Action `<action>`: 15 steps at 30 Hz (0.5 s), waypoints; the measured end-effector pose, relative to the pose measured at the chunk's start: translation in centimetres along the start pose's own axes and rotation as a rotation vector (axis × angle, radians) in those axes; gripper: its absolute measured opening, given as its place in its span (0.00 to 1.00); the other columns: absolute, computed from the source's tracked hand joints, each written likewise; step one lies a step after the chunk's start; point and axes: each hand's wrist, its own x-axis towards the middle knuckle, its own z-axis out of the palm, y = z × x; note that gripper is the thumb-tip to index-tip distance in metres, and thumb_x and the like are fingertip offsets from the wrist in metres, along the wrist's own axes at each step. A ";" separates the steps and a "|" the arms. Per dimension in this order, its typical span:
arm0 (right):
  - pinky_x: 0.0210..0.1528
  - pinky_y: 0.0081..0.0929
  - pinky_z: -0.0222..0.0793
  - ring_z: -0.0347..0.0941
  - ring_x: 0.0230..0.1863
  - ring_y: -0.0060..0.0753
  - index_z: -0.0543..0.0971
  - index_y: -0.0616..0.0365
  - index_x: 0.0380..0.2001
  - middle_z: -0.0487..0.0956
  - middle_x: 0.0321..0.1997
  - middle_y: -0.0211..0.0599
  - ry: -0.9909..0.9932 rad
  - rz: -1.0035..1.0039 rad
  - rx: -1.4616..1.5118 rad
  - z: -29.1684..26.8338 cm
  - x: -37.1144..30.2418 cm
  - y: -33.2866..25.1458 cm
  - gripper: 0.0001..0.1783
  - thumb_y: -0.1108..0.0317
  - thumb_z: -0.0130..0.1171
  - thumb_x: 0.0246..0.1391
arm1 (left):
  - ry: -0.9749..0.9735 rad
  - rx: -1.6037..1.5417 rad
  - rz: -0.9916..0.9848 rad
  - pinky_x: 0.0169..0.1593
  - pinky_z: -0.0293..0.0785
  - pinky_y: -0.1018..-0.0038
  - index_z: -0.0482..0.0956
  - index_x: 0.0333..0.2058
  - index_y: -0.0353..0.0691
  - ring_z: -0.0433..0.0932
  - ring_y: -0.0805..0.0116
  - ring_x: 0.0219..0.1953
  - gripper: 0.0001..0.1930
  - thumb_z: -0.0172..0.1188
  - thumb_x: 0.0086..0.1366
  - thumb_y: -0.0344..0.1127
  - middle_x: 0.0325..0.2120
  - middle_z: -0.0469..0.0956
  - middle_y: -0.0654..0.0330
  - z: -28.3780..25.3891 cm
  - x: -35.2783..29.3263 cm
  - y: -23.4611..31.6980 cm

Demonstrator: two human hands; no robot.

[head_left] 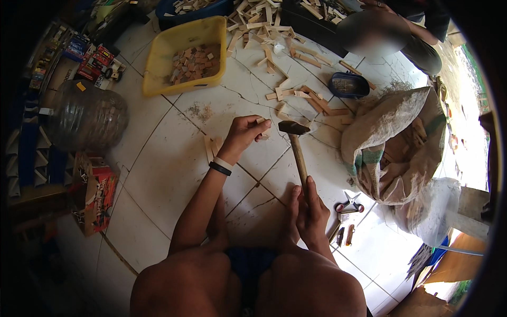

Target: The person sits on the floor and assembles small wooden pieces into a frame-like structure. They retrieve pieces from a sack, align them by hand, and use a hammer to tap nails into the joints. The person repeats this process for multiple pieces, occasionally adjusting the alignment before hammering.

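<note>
My left hand (pixel 244 138) is closed in a pinch above the tiled floor, a dark band on its wrist. Between its fingers is a small pale wood piece (pixel 265 137), partly hidden by them. In my right hand (pixel 312 211) is a hammer (pixel 299 158), gripped low on its wooden handle. The dark hammer head is raised just right of the left fingertips, apart from the wood piece. Beside my left wrist, a few thin wood strips (pixel 209 148) lie on the floor.
A yellow basin (pixel 150 63) of small wood squares stands ahead, with heaped wood strips (pixel 257 25) beyond. Right are a small blue tray (pixel 348 94), an open sack (pixel 369 127) and scissors (pixel 349 206). Left are a plastic jug (pixel 87 116) and red carton (pixel 103 198). Another person (pixel 417 34) sits far right.
</note>
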 end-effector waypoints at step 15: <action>0.49 0.48 0.84 0.85 0.44 0.62 0.69 0.42 0.76 0.84 0.47 0.58 -0.199 0.093 -0.085 -0.4 0.4 0.2 0.39 0.81 0.59 0.63 | -0.010 -0.045 0.016 0.33 0.68 0.79 0.86 0.35 0.35 0.70 0.81 0.26 0.15 0.72 0.71 0.43 0.23 0.77 0.70 0.1 0.0 -0.1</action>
